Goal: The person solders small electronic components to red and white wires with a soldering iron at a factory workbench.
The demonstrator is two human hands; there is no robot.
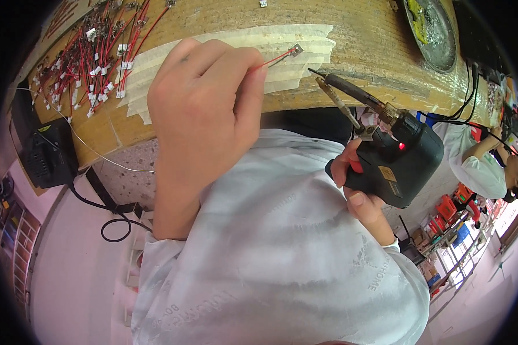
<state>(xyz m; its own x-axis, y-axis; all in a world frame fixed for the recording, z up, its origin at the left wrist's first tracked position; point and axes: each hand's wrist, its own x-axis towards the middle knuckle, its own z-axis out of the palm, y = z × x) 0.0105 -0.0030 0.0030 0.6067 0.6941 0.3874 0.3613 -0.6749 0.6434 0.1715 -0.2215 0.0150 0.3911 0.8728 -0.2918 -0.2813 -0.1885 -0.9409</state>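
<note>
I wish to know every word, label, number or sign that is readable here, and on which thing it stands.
Wording is not copied out here; this is where it stands.
Grey-white top: pale lettering in several places, partly legible.
Black soldering tool: gold label, too small.
Black box at left: yellow label, too small.

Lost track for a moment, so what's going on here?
The person's left grip pinches a red wire that runs to a small square board on pale tape across the wooden bench. The right grip holds a black soldering gun, its red light lit, its tip near the board but apart from it. Many red-wired parts lie heaped to the left.
</note>
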